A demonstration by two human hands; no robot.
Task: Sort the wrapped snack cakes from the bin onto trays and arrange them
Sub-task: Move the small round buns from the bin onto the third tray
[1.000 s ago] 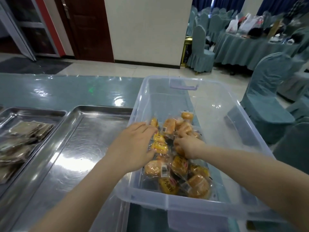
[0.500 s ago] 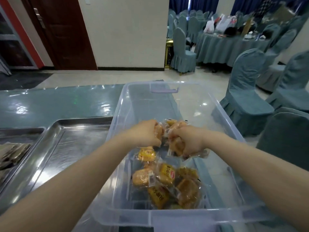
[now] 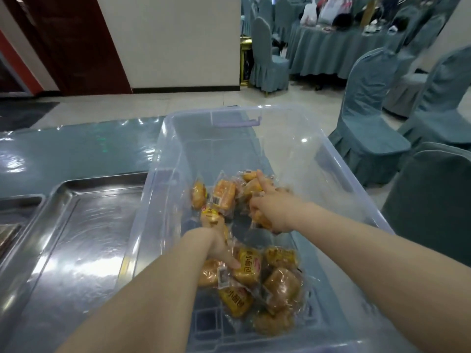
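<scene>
Crinkly clear film is my worry here: my left hand [image 3: 216, 240] is curled round a wrapped golden snack cake [image 3: 212, 215] at the middle of the clear plastic bin [image 3: 318, 159], with one finger stretched down to touch another cake in the near heap. My right hand [image 3: 275, 212] is clamped on at least one more cake, index finger pointing toward twelve o'clock. How many packets each hand truly holds I cannot tell, since the wrappers overlap and blur.

Reaching for extras while already loaded, I judge I could let a slippery packet slide out as I lift over the bin's tall wall. Squeezing harder to prevent that could crush the soft cake inside. Dragging my forearms across the rim could also shift the light bin on the glossy teal desk [image 3: 76, 149].

The bin holds two loose clusters: one toward twelve o'clock of my hands, and a heap of yellow-labelled packets [image 3: 244, 266] toward six o'clock, nearest me. The far half of the bin shows only bare floor.

At nine o'clock, just beside the bin, lies a shiny steel tray [image 3: 76, 238] with no cakes on the part I can see. A second steel tray [image 3: 15, 212] at the left edge holds something dark that I cannot make out.
</scene>
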